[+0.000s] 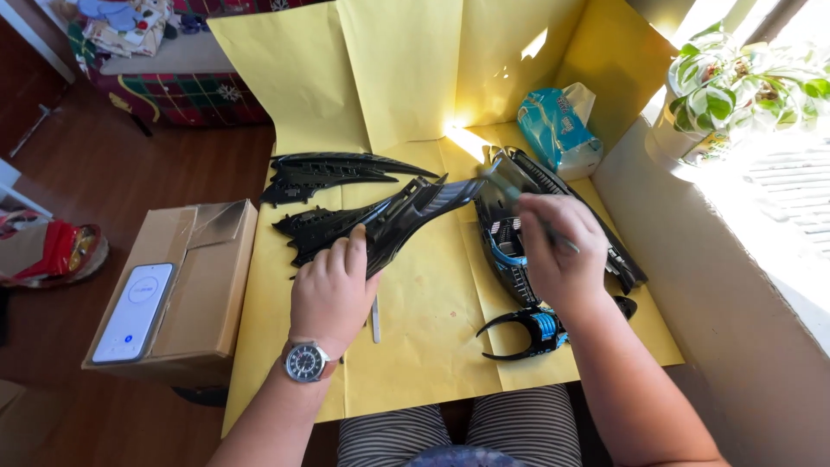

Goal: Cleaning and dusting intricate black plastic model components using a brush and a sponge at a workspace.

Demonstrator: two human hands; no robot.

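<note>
step: brushing black wing part (pixel 380 220) | left hand (pixel 333 290) flat, pinning it | right hand (pixel 560 251) closed on brush (pixel 510 186) | next: steady strokes

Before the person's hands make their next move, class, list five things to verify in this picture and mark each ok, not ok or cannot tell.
1. Left hand rests flat on the long black plastic panel, pinning it: ok.
2. Right hand grips a thin tool with a blurred tip; what kind of tool: cannot tell.
3. Yellow paper lies under the panel: ok.
4. Second black curved piece lies apart from the hands: ok.
5. Small grey stick by the left wrist lies loose near the paper's front part: ok.
</note>
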